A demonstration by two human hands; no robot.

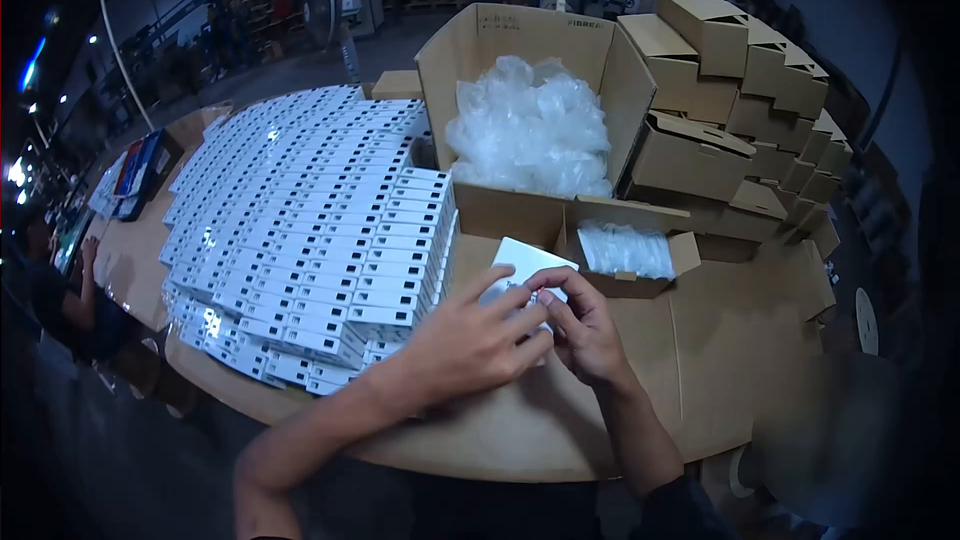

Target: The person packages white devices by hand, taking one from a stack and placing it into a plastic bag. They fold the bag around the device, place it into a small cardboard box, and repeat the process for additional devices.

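A small white box [540,254] with dark print on its top is in front of me, partly covered by my fingers. My left hand [480,335] is closed on its near left side, with the fingers across it. Close against the box's right side is my right hand [588,330], its thumb and bent index finger pinched together. What sits in that pinch is hidden. To the left stands a large stack of similar white boxes [300,210] in tight rows.
Behind is a big open carton [632,70] with clear plastic bags [535,120]. A smaller carton [625,285] holds clear packets [626,248]. Brown boxes [700,155] are piled at right. Cardboard covers the table [640,370]. Another person [70,290] sits at far left.
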